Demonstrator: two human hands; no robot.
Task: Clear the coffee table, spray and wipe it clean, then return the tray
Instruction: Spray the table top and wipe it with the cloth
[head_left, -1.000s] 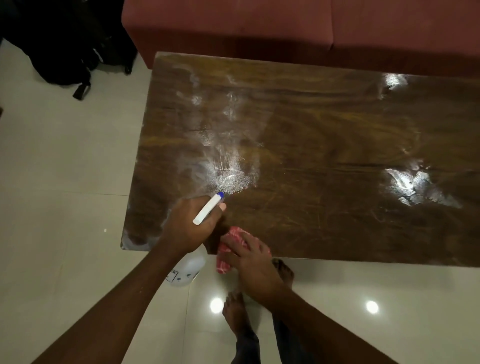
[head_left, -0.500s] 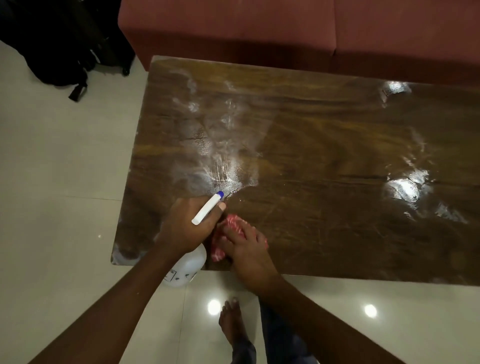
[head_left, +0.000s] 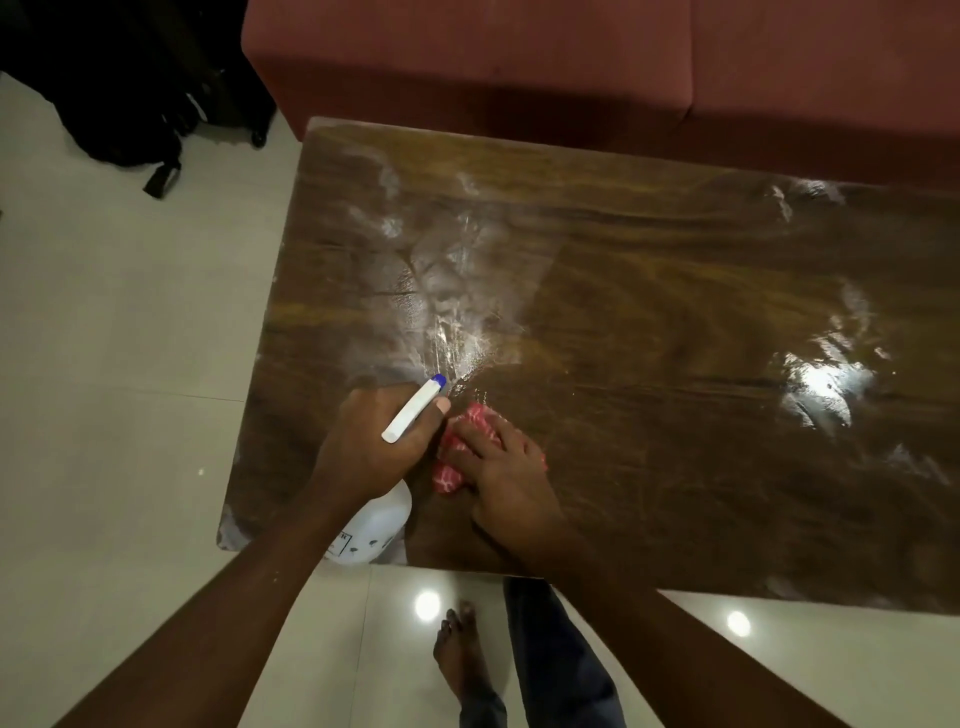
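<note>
The scene is dimly and warmly lit from overhead, and two round lamp reflections are seen on the floor tiles (head_left: 130, 415) below the coffee table (head_left: 675, 467). White glare is thrown off the table's wet right and centre-left areas. Lines are bowed toward the frame edges, and detail is softened throughout.

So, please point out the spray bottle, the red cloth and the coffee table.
spray bottle (head_left: 414, 410): head view, on the white nozzle head.
red cloth (head_left: 448, 476): head view, on the corner beside the fingers.
coffee table (head_left: 675, 441): head view, on bare wood at its middle.
</note>
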